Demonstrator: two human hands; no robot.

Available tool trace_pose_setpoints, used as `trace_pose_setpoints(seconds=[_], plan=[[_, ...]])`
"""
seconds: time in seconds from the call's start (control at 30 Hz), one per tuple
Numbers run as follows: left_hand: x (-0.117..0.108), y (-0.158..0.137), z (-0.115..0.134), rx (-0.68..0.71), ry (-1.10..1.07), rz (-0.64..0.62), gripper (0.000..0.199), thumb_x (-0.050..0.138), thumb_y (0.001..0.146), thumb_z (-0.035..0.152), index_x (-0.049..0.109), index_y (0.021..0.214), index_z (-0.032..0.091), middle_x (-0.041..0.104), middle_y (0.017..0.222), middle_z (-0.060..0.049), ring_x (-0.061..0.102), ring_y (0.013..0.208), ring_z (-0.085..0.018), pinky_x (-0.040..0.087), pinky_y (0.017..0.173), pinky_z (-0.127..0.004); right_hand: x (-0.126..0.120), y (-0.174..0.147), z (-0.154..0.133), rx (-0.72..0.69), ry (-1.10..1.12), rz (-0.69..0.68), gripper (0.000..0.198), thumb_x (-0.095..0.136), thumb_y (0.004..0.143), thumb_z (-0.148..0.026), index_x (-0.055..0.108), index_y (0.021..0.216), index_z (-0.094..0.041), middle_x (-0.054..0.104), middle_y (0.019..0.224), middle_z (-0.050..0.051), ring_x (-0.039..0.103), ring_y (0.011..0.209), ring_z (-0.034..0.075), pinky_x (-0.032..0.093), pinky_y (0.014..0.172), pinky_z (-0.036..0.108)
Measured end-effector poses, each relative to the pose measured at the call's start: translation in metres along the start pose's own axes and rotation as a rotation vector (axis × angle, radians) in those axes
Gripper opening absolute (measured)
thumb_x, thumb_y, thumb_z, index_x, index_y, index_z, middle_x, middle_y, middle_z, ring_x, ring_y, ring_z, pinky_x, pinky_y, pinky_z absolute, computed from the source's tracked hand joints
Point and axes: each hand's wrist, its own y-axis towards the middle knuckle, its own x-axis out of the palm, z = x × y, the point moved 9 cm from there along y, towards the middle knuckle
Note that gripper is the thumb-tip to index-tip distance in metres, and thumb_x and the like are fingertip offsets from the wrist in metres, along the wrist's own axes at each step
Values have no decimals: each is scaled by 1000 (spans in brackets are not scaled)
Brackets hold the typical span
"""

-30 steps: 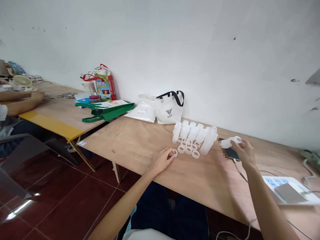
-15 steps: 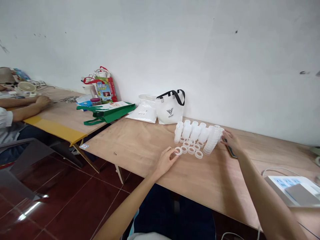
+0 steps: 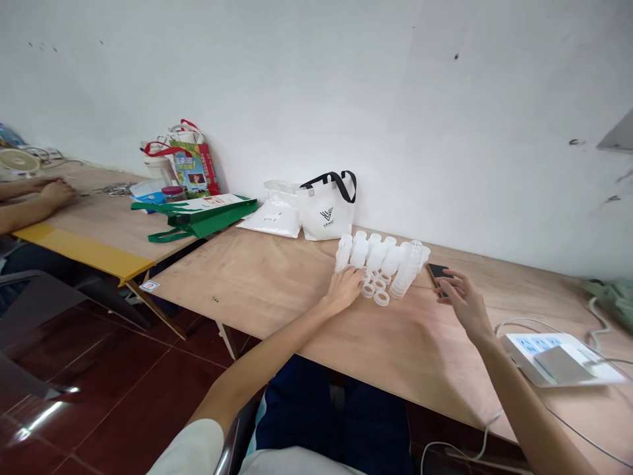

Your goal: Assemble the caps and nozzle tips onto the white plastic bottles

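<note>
My left hand [image 3: 346, 287] reaches onto the left side of a group of small translucent white plastic rings [image 3: 382, 298], touching them with its fingers stretched forward. The hand covers some rings, and its fingertips are partly hidden. Behind the rings stand translucent white plastic bottles [image 3: 376, 252] in a row. At the row's right end leans a stack of clear ribbed rings or cups [image 3: 406, 272]. My right hand [image 3: 459, 297], open and holding nothing, hovers with loosely curled fingers apart beside a dark phone [image 3: 438, 278] lying on the table.
A white bag with black handles [image 3: 327, 210] and a white plastic package [image 3: 275, 216] stand against the wall. A green bag [image 3: 198, 219] lies leftward. A white box with cables [image 3: 558, 359] is at right. A co-worker's hands [image 3: 55, 192] rest on the left table.
My right hand has left the stack at the row's right end and drawn back toward me, past the phone. My left hand has moved forward over the rings. The view has shifted right.
</note>
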Motion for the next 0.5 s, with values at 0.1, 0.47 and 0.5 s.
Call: trace_pose_setpoints(seconds=[0.1, 0.47, 0.5], plan=[[0, -14, -3, -13, 18, 5, 35, 48, 103, 31, 54, 135, 22, 63, 132, -13, 59, 124, -30, 51, 93, -40, 34, -28, -19, -68, -193, -201, 39, 56, 93, -55, 66, 111, -22, 73, 96, 8, 66, 70, 18, 55, 58, 30], [9, -23, -15, -6, 96, -120, 37, 41, 105, 37, 53, 135, 19, 57, 134, -18, 69, 105, -34, 52, 90, -45, 133, -41, -30, -390, -742, -512, 35, 51, 97, -31, 62, 130, -23, 72, 77, 3, 69, 72, 24, 47, 65, 30], [9, -22, -16, -12, 96, -122, 38, 37, 106, 37, 53, 135, 18, 59, 132, -19, 69, 104, -35, 52, 90, -46, 135, -36, -31, -410, -736, -488, 33, 51, 97, -28, 65, 126, -22, 74, 81, 5, 70, 77, 24, 48, 67, 30]])
